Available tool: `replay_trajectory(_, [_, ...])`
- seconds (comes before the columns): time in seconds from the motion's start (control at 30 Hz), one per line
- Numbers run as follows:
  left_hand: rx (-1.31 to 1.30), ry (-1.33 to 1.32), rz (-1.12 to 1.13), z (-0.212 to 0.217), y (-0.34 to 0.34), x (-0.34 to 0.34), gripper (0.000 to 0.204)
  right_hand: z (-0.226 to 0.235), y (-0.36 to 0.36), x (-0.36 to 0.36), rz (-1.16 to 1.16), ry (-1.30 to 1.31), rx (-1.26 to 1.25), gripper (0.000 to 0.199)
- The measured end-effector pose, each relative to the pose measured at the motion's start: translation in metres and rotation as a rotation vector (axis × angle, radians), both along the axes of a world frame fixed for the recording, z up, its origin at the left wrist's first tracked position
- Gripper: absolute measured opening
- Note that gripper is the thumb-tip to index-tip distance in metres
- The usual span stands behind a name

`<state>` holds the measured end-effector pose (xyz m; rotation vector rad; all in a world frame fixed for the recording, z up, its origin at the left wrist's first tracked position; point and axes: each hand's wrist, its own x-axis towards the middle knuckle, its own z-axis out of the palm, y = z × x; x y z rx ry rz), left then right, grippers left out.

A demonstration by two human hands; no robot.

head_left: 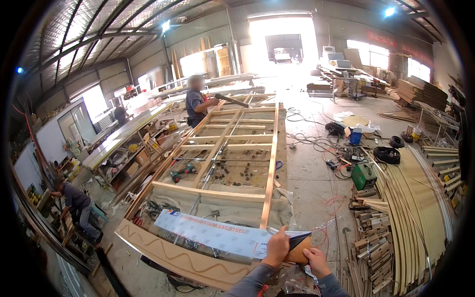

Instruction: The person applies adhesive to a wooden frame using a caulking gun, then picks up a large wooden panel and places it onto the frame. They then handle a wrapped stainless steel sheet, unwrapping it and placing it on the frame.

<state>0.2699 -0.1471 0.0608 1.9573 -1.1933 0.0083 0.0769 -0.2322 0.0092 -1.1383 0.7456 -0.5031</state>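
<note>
A long strip of sheet metal covered in pale blue printed film lies across the near end of a wooden frame. At its right end a dark flap and a copper-brown surface show. My left hand is closed over the strip near that end. My right hand pinches the lower right corner beside the copper-brown part; whether it holds film or metal I cannot tell. Just below the strip is a brown board with a wavy bead along it, forming the frame's near edge.
Inside the frame lie a green-and-red cordless drill and a hammer. A co-worker stands at the frame's far left with a long dark piece; another person bends at left. Cables, a green machine and stacked wood lie right.
</note>
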Motion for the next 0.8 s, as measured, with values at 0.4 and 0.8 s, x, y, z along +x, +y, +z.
replay_trajectory(0.4, [0.009,-0.033,-0.170,-0.008,0.002,-0.035,0.050,-0.012,0.017,0.004,0.008,-0.124,0.154,0.029])
replay_trajectory(0.8, [-0.218,0.103,0.354,0.008,0.074,0.129,0.035,-0.003,0.046,0.000,-0.142,-0.098,-0.158,0.028])
